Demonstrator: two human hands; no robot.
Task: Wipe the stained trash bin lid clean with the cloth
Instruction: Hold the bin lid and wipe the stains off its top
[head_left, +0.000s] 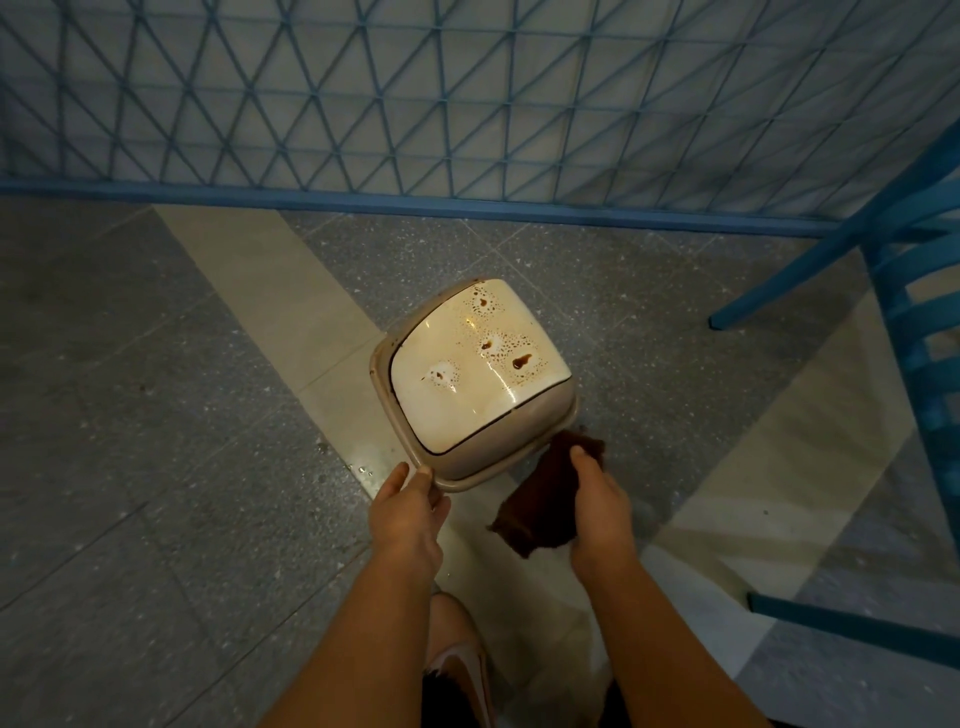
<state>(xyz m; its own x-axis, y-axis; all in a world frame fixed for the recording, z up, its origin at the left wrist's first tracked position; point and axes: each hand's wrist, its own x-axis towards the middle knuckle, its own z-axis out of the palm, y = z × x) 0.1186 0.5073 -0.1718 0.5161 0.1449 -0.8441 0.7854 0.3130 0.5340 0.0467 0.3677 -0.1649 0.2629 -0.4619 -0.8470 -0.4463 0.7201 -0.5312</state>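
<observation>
A cream trash bin lid (457, 410) with a beige rim sits on top of the bin on the floor. Brown stains and speckled droplets mark its far and right parts. My left hand (408, 506) touches the lid's near left rim with thumb and fingertips. My right hand (597, 499) grips a dark brown cloth (540, 499), which hangs just below the lid's near right corner, beside the bin. The cloth is off the lid's top surface.
A blue lattice fence (467, 104) with a blue base rail stands behind the bin. Blue chair legs (904, 312) rise at the right. Grey speckled and pale floor tiles surround the bin, with small wet drops (363, 470) left of my left hand.
</observation>
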